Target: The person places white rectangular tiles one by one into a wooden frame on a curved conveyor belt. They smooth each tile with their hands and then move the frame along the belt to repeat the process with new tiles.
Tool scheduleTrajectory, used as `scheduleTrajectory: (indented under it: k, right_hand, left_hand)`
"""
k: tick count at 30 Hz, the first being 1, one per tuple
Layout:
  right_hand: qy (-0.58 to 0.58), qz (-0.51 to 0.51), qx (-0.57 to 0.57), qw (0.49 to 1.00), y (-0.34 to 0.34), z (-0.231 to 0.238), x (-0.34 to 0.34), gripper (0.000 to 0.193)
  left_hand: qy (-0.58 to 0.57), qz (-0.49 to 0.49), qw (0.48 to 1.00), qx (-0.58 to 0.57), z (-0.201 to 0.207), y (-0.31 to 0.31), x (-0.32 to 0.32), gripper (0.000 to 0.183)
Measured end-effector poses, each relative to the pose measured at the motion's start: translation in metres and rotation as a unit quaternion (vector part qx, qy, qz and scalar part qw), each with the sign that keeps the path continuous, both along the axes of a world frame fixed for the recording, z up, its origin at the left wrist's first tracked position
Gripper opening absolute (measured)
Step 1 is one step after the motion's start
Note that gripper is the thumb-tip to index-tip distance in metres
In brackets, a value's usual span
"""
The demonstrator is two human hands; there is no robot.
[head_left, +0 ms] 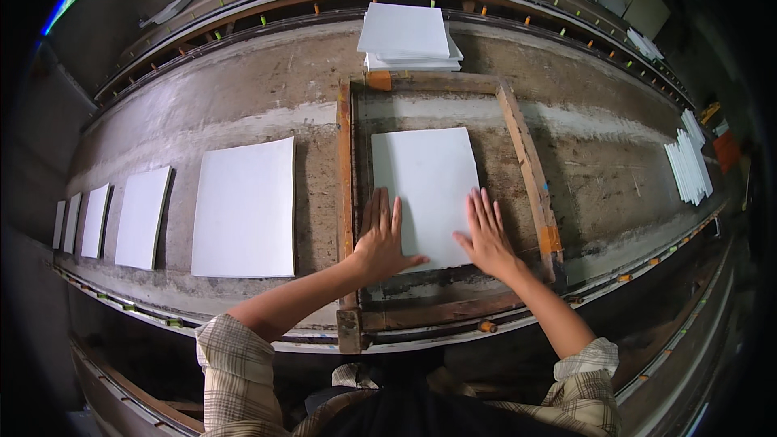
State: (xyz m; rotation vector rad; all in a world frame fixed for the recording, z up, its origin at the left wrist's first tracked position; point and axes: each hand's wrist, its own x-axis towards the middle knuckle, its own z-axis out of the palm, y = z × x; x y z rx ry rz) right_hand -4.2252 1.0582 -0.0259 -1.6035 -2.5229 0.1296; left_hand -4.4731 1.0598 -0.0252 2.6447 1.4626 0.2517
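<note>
A white rectangular sheet or thin stack (429, 186) lies flat on the long table, inside a worn wooden frame (524, 158). My left hand (384, 239) rests on its lower left edge, fingers stretched forward and thumb reaching across the white surface. On the opposite edge, my right hand (486, 231) is laid with straight fingers, its thumb pointing inward. Both hands are open and flat against the sides, gripping nothing. Orange tape (549, 238) wraps part of the frame's right bar. Whether anything is stretched across the frame cannot be made out.
To the left, several white sheets or thin stacks lie in a row, the nearest a large one (245, 209). Beyond the frame sits a white stack (405, 32). More white pieces (688, 163) lie far right. Small coloured pegs line the table's edges (487, 327).
</note>
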Motion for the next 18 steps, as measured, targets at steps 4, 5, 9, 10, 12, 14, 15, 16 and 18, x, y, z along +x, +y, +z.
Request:
scheduleTrajectory:
  k: [4, 5, 9, 10, 12, 14, 15, 16, 18]
  right_hand:
    - [-0.016, 0.049, -0.080, 0.995, -0.030, 0.018, 0.004, 0.083]
    - [-0.018, 0.054, -0.073, 0.996, -0.034, 0.018, 0.003, 0.083]
    - [-0.001, 0.133, -0.057, 0.989, -0.011, 0.022, 0.004, 0.080]
    - [-0.010, 0.138, -0.045, 0.989, 0.001, 0.020, 0.003, 0.078]
    - [-0.023, 0.150, -0.023, 0.988, 0.032, 0.012, -0.004, 0.074]
    - [0.007, 0.131, 0.014, 0.991, 0.073, 0.001, -0.011, 0.067]
    - [0.015, 0.123, 0.037, 0.992, 0.094, 0.000, -0.017, 0.064]
    - [0.022, 0.113, 0.057, 0.992, 0.111, -0.002, -0.023, 0.061]
    - [0.048, 0.086, 0.080, 0.992, 0.137, -0.005, -0.030, 0.058]
  left_hand:
    - [0.038, -0.015, 0.997, -0.060, 0.002, -0.023, 0.000, 0.113]
    - [0.006, -0.016, 0.996, -0.085, -0.001, -0.023, -0.001, 0.112]
    - [-0.013, 0.026, 0.997, -0.071, -0.004, -0.021, 0.009, 0.113]
    - [-0.034, 0.033, 0.997, -0.067, -0.005, -0.014, 0.014, 0.114]
    - [-0.074, 0.050, 0.994, -0.060, -0.007, 0.003, 0.021, 0.115]
    - [-0.064, 0.072, 0.994, -0.050, 0.000, 0.036, 0.031, 0.115]
    - [-0.097, 0.088, 0.991, -0.017, -0.009, 0.058, 0.031, 0.112]
    - [-0.130, 0.102, 0.986, 0.014, -0.019, 0.076, 0.032, 0.109]
    - [-0.066, 0.154, 0.985, 0.039, -0.016, 0.102, 0.042, 0.102]
